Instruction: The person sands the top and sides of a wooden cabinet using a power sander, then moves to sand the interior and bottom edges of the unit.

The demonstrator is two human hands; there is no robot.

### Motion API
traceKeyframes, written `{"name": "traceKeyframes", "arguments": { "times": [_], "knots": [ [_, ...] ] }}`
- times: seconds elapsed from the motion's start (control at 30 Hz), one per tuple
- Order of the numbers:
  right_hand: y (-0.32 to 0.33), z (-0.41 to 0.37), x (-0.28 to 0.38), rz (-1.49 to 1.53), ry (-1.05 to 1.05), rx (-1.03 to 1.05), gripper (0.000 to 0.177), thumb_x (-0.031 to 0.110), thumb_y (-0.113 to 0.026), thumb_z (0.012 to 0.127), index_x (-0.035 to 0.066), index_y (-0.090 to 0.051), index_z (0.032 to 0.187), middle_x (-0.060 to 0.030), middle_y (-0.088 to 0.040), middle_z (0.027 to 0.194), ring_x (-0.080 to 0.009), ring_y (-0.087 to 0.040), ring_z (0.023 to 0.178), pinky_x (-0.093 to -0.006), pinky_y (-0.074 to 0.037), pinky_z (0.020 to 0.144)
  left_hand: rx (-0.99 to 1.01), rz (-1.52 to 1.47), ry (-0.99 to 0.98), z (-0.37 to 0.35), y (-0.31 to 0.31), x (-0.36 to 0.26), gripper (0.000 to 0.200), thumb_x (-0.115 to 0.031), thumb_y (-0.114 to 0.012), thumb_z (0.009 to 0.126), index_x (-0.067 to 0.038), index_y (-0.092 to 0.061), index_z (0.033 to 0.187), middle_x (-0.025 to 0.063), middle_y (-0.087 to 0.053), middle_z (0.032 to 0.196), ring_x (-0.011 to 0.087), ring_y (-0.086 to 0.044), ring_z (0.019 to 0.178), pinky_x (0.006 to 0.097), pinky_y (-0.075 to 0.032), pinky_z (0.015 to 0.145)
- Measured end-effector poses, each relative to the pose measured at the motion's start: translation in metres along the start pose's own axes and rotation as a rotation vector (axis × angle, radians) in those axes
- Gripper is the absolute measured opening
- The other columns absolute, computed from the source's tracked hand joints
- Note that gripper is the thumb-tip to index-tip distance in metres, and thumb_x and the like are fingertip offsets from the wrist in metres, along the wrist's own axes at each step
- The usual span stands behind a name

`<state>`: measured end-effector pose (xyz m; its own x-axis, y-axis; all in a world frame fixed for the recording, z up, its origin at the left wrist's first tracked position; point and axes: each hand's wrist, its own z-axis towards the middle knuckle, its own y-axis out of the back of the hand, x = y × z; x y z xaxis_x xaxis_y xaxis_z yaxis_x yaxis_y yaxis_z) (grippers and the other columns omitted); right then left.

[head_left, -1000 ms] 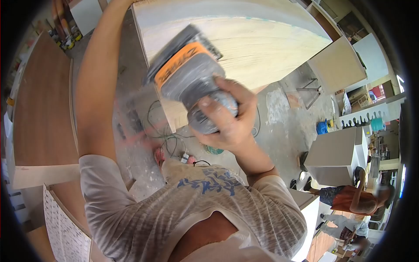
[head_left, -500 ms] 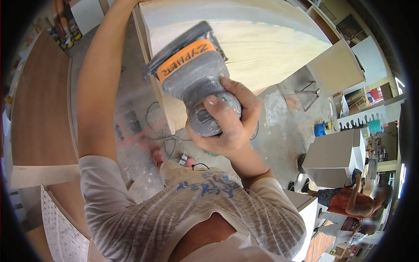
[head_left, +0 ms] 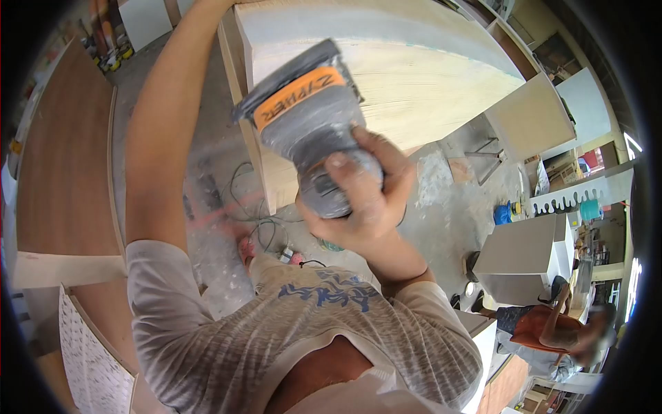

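Observation:
My right hand is wrapped round the body of a grey electric sander with an orange ZYPHER label. Fingers and thumb curl over its rounded, dusty housing. The black pad end of the sander points up and left, overlapping the pale wooden cabinet in this view. Fine streaks mark the cabinet's broad yellowish face, and a whitish band runs along its far side. My left arm stretches up past the cabinet's left edge, and the hand lies beyond the top of the view.
Cords lie on the concrete floor by my feet. A brown wood panel stands at left. A grey box cabinet stands at right, with a person in an orange top beside it. A metal stand sits behind.
The sander stays in my right hand, shifted very slightly right and down in view. The surroundings shift a little as my head moves. The person at right has changed position slightly.

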<state>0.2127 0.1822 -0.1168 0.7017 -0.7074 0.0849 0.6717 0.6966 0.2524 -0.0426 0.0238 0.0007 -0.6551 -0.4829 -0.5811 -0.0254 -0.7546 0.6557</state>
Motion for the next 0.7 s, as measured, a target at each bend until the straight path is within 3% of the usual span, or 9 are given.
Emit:
{"name": "traceKeyframes", "arguments": {
  "times": [0.07,0.3,0.37,0.5,0.7],
  "knots": [
    [0.002,-0.010,0.001,-0.010,0.044,0.129,0.063,0.008,-0.082,0.059,0.014,-0.055,0.116,-0.0204,-0.048,0.115,-0.0299,-0.057,0.098,-0.0334,-0.052,0.074,0.004,-0.011,-0.004,-0.005,0.001,-0.006,0.084,-0.031,-0.081,0.071,0.003,-0.040,0.137,0.0255,-0.058,0.119,0.0306,-0.058,0.110,0.0346,-0.046,0.095],
    [0.016,-0.009,-0.016,-0.032,-0.010,0.118,0.065,0.006,-0.081,0.060,0.014,-0.053,0.117,-0.0210,-0.049,0.115,-0.0303,-0.054,0.104,-0.0365,-0.051,0.079,0.002,0.025,-0.009,0.001,-0.002,0.001,0.088,-0.034,-0.082,0.070,0.001,-0.039,0.138,0.0266,-0.056,0.122,0.0313,-0.056,0.115,0.0355,-0.044,0.099],
    [0.026,-0.004,-0.029,-0.178,-0.086,0.072,0.068,0.007,-0.080,0.060,0.010,-0.048,0.119,-0.0206,-0.049,0.114,-0.0310,-0.052,0.105,-0.0392,-0.048,0.084,0.005,0.030,-0.018,0.000,0.000,0.002,0.088,-0.035,-0.082,0.070,0.001,-0.039,0.138,0.0267,-0.056,0.123,0.0313,-0.055,0.115,0.0356,-0.043,0.099],
    [0.036,-0.008,-0.056,-0.170,-0.155,-0.048,0.070,0.010,-0.080,0.060,0.008,-0.044,0.120,-0.0207,-0.049,0.113,-0.0315,-0.052,0.104,-0.0407,-0.047,0.085,0.020,0.031,0.008,0.001,-0.002,-0.002,0.087,-0.035,-0.082,0.070,0.002,-0.039,0.137,0.0267,-0.056,0.123,0.0313,-0.055,0.116,0.0355,-0.043,0.100],
    [0.017,-0.020,-0.025,-0.108,0.001,0.099,0.060,0.009,-0.081,0.059,0.008,-0.053,0.112,-0.0207,-0.050,0.114,-0.0308,-0.058,0.096,-0.0374,-0.051,0.077,0.036,0.032,0.010,0.001,-0.001,0.001,0.087,-0.035,-0.082,0.071,0.002,-0.040,0.137,0.0257,-0.057,0.123,0.0308,-0.056,0.115,0.0352,-0.044,0.099]
  ]
}}
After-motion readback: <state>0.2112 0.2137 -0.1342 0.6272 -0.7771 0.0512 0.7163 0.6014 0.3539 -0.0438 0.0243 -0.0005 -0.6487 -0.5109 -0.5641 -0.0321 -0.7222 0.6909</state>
